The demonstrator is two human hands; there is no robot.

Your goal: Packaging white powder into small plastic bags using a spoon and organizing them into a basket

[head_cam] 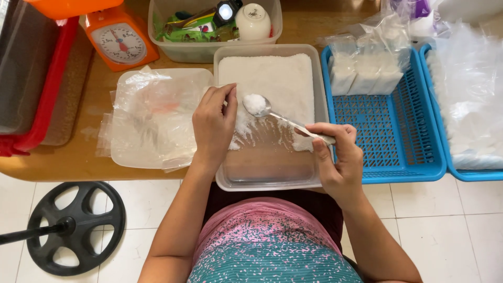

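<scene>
Your right hand [335, 157] pinches one spoon [272, 112] heaped with white powder over one clear tub [270, 181], your left hand [214, 126] pinches a small bag at nine o'clock, two blue baskets [398, 126] sit at three o'clock.

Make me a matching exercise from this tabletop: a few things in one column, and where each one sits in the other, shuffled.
Things:
1. spoon
2. kitchen scale
3. filled small bags
4. clear container of white powder

Places:
A. in the blue basket
B. held in the right hand, heaped with white powder
C. far left of the table, orange
D. in the middle, right in front of the person

Pairs: 1-B, 2-C, 3-A, 4-D
</scene>
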